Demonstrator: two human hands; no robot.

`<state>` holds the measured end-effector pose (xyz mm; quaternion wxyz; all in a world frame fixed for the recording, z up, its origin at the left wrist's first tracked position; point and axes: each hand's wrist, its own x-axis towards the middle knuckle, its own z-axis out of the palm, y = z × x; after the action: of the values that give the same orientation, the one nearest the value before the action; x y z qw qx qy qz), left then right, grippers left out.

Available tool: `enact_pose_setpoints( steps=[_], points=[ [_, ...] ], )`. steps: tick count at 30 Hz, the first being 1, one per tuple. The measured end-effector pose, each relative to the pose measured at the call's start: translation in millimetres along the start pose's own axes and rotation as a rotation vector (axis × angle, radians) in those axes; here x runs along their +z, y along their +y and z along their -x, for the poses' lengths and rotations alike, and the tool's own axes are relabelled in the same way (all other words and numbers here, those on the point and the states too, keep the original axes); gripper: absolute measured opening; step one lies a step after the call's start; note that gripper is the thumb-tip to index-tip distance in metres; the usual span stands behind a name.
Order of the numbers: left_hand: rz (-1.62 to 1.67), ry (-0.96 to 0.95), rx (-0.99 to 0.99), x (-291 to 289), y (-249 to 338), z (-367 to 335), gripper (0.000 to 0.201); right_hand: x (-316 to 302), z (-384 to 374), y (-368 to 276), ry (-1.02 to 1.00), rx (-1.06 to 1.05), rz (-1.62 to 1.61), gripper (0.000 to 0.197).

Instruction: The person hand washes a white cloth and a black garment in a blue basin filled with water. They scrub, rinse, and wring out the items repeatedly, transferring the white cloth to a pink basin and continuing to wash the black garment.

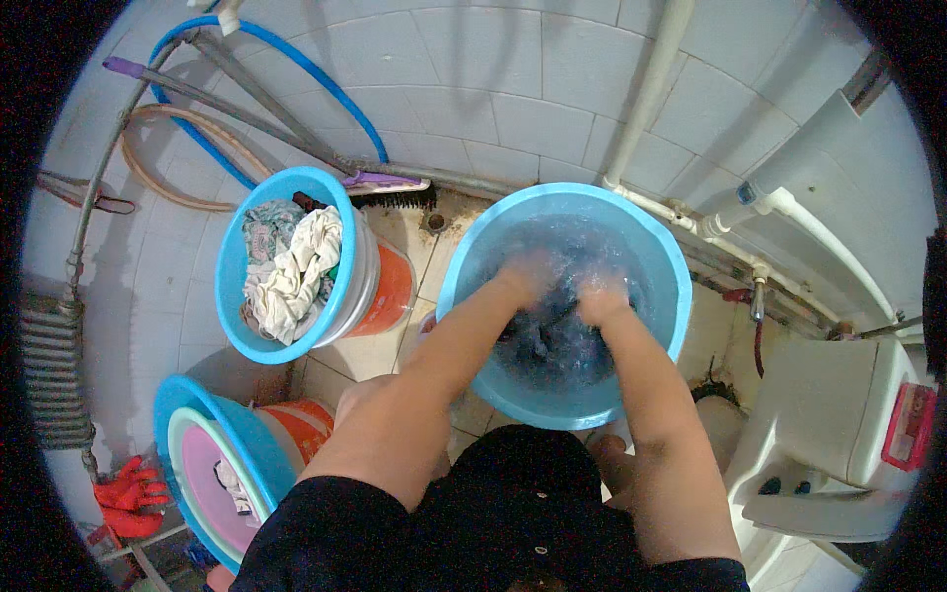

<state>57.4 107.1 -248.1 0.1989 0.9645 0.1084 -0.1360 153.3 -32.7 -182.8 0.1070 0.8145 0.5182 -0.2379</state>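
Washing under way, more laundry waiting

Both hands, left (pixel 530 274) and right (pixel 600 296), are sunk in the blue tub (pixel 663 259), grip closed on dark cloth (pixel 548 340); the clothes basin (pixel 235 259) at left looks unwashed.

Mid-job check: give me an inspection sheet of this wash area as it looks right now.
Surface: tiled floor, wet and stained near the drain.
Job's things: large blue basin of water holding dark cloth.
Clutter: blue tub of crumpled laundry on an orange bucket; stacked basins lower left; red gloves; scrub brush.
Hands: left hand and right hand both underwater on the cloth; grip blurred.
Cables: blue hose and tan hose looped along the wall.
Surroundings: white pipes, tiled wall, white toilet to the right.
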Motion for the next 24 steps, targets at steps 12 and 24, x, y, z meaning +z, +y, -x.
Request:
enact_pose_setpoints(
  steps=[12, 24],
  points=[
    [0.362, 0.188, 0.152, -67.5, 38.6, 38.5, 0.063, -9.6, 33.0, 32.7, 0.278, 0.02, -0.85, 0.067],
    [0.112, 0.011, -0.232, -38.8, 47.3, 49.7, 0.084, -5.6, 44.0, -1.7, 0.152, 0.057, 0.035, 0.091]
  ],
)
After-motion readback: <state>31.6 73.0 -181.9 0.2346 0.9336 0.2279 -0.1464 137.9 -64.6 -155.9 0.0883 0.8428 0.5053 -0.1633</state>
